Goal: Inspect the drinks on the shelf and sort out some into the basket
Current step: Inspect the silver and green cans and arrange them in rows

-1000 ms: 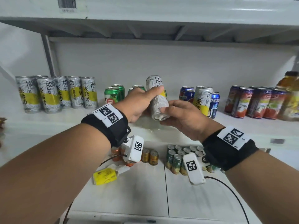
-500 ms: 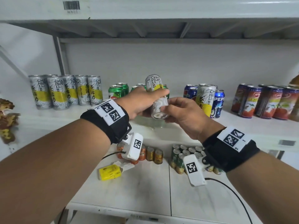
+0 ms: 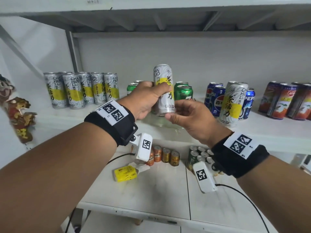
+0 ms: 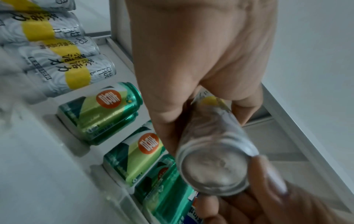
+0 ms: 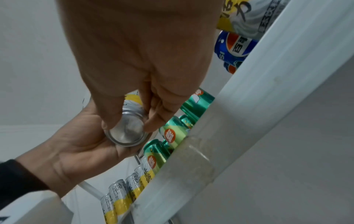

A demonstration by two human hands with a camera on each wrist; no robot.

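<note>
A tall silver can with a yellow band is held upright in front of the middle shelf, above the green cans. My left hand grips its middle, thumb across the label. My right hand pinches its bottom rim between thumb and fingers. The left wrist view looks up at the can's base under my left hand. In the right wrist view my right hand holds the base against the left palm. No basket is in view.
On the shelf stand a row of matching silver cans, green cans, blue Pepsi cans, one more silver can and red cans. The lower shelf holds small orange cans, small green cans and a yellow carton.
The can has gone from tilted, base towards me, to upright with its label facing me. Both hands have stayed on it and risen slightly.
</note>
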